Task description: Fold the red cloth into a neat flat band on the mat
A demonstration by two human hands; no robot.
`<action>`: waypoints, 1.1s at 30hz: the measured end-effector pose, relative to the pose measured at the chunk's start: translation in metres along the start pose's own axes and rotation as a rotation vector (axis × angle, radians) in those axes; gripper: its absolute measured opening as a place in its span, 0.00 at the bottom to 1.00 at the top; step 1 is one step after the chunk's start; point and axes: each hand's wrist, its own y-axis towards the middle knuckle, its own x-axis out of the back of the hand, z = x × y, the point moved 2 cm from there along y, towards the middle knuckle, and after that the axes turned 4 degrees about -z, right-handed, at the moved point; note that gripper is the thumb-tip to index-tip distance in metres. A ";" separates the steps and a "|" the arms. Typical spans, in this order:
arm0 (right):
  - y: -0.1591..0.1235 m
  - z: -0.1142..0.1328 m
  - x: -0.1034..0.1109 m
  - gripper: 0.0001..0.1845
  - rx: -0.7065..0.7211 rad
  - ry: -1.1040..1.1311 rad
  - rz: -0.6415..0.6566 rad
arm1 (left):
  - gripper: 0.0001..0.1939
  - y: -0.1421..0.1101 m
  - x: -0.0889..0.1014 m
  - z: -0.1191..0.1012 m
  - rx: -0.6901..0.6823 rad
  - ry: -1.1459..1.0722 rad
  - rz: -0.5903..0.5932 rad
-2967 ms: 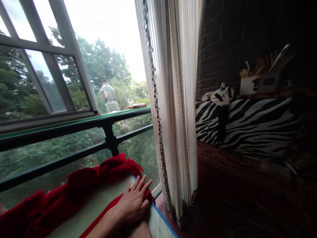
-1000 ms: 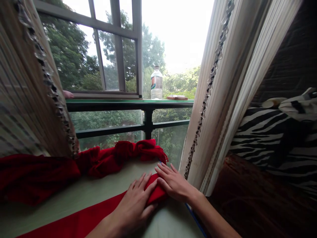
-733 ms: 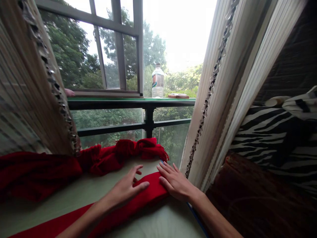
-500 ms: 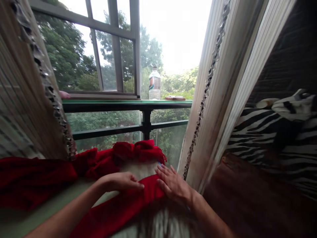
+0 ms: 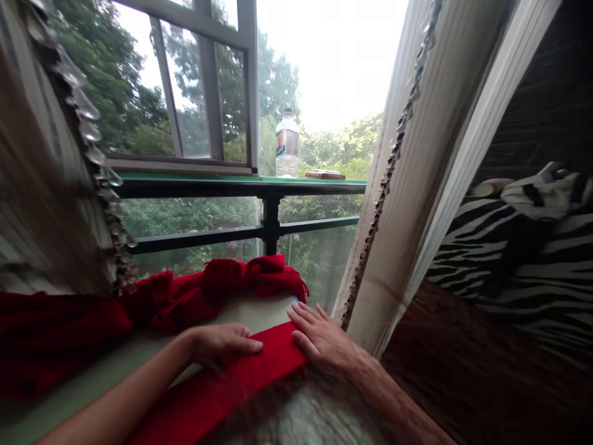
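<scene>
A folded strip of red scarf (image 5: 222, 389) lies slantwise over the pale surface (image 5: 259, 307) in front of me. My left hand (image 5: 227, 342) grips its far edge, thumb on top and the other fingers curled out of sight. At the strip's right end rests my right hand (image 5: 324, 339), palm down, fingers stretched out and lying flat. Beyond both hands, more red cloth with a fringed end (image 5: 250, 276) is bunched along the window side. Just past my right fingertips a small blue thing shows, too little to name.
A clear plastic bottle (image 5: 287, 145) and a flat brown object (image 5: 325, 175) stand on the green window ledge (image 5: 185, 178). Beaded curtains (image 5: 393, 204) hang on both sides. On the right is a zebra-striped cover (image 5: 532, 259) with a pale cloth item on top.
My view has shifted slightly. Both hands stay on the red scarf, which now looks flatter and smoother between them. A pinkish fingertip-like shape by the left curtain is no longer visible.
</scene>
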 end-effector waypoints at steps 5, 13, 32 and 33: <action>0.000 0.000 0.003 0.35 -0.002 0.002 0.010 | 0.31 0.002 0.000 -0.002 0.083 -0.005 0.048; -0.002 0.002 0.008 0.35 0.007 0.011 0.014 | 0.32 -0.004 -0.003 -0.004 -0.004 -0.036 -0.044; 0.007 0.023 0.023 0.34 0.010 -0.097 -0.061 | 0.30 -0.043 -0.004 -0.001 -0.338 0.435 -0.658; 0.009 0.030 0.023 0.34 0.016 -0.105 -0.070 | 0.27 -0.050 -0.010 0.002 -0.386 0.551 -0.749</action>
